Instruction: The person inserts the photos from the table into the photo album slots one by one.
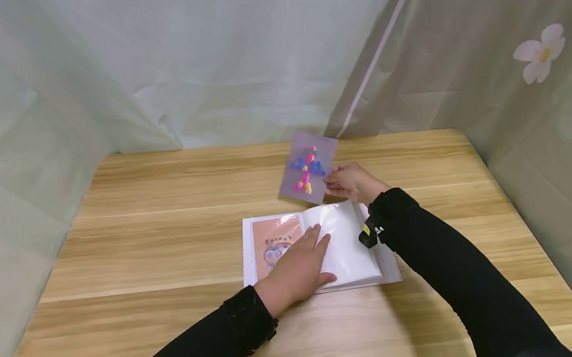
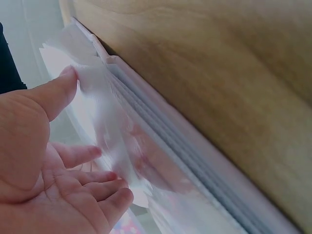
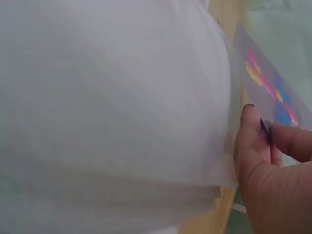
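A photo album [image 1: 348, 249] with clear pocket pages lies spread on the table. My left hand [image 1: 298, 268] rests on it near the fold, its fingers [image 2: 92, 151] extended against the glossy page in the left wrist view. Just beyond the album's top edge, my right hand [image 1: 352, 182] pinches a purple picture card [image 1: 309, 168] between thumb and fingers by its lower right side. Pink, blue and yellow shapes decorate the card. In the right wrist view the card [image 3: 265, 100] is beside the raised edge of a white page [image 3: 146, 87].
An orange picture [image 1: 272, 235] with a cartoon figure fills the album's left pocket, partly covered by my left hand. The wooden table [image 1: 137, 254] has pale curtains [image 1: 247, 56] behind it and at both sides.
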{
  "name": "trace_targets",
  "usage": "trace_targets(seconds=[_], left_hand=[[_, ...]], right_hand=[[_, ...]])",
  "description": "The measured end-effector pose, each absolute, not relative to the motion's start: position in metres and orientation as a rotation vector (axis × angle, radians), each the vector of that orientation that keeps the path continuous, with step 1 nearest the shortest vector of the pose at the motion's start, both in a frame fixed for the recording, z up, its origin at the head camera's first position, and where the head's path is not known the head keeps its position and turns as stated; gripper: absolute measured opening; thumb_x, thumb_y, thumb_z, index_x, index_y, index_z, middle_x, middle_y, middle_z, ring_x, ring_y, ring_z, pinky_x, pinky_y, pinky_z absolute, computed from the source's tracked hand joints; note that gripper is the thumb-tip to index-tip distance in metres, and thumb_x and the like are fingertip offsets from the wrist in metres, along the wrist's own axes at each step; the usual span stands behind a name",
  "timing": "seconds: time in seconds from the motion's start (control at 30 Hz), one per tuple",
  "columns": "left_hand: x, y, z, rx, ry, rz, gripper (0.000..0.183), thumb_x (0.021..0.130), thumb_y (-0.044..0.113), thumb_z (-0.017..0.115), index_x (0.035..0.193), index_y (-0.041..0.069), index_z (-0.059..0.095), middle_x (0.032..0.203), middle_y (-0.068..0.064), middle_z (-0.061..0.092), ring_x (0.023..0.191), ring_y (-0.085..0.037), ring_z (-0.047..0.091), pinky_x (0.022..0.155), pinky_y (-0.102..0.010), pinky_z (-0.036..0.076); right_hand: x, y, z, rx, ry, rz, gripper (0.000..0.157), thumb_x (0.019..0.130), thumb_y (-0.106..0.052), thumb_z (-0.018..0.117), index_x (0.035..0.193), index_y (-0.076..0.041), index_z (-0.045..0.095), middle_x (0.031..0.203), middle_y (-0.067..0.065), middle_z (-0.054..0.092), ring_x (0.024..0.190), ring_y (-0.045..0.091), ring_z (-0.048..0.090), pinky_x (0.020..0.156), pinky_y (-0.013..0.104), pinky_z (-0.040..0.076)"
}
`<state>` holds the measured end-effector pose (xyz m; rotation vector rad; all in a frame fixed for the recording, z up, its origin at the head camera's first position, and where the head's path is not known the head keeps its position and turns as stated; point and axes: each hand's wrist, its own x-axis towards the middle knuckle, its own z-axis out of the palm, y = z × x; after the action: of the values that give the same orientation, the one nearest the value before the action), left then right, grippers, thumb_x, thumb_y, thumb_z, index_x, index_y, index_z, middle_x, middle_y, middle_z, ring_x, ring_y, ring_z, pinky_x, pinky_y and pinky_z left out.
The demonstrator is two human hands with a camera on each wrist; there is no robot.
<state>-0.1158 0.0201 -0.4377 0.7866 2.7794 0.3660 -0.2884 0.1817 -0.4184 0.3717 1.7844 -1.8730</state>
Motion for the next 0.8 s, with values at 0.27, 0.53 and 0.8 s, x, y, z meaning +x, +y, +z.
trace_targets(seconds=[0.27,0.53,0.8], left_hand=[[-0.115,0.021,-0.437,0.791,2.785,0.366,0.080,0.095,0.047,0.065,0.153,0.000,0.036,0.161,-0.024,0.022,0.150,-0.034,0.022,0.121,-0.040,0.024],[-0.115,0.022,-0.437,0.798,2.768,0.350,0.081,0.096,0.046,0.064,0.154,-0.001,0.034,0.162,-0.024,0.019,0.150,-0.034,0.020,0.121,-0.040,0.021],[-0.114,0.020,-0.435,0.793,2.760,0.356,0.081,0.096,0.045,0.064,0.155,0.000,0.032,0.162,-0.025,0.018,0.150,-0.035,0.020,0.121,-0.040,0.020]], right_hand=[[-0.281,0.192,-0.415,0.210,1.982,-1.700,0.014,0.098,0.007,0.055,0.088,0.000,0.048,0.082,0.006,0.052,0.075,0.016,0.056,0.083,0.031,0.058],[-0.278,0.218,-0.407,0.014,2.324,-1.391,0.011,0.098,0.002,0.059,0.094,0.002,0.049,0.083,0.008,0.053,0.072,0.015,0.066,0.075,0.032,0.061],[-0.286,0.221,-0.396,-0.048,2.422,-1.218,0.011,0.096,0.001,0.064,0.098,0.002,0.053,0.086,0.008,0.056,0.076,0.023,0.067,0.085,0.043,0.059]])
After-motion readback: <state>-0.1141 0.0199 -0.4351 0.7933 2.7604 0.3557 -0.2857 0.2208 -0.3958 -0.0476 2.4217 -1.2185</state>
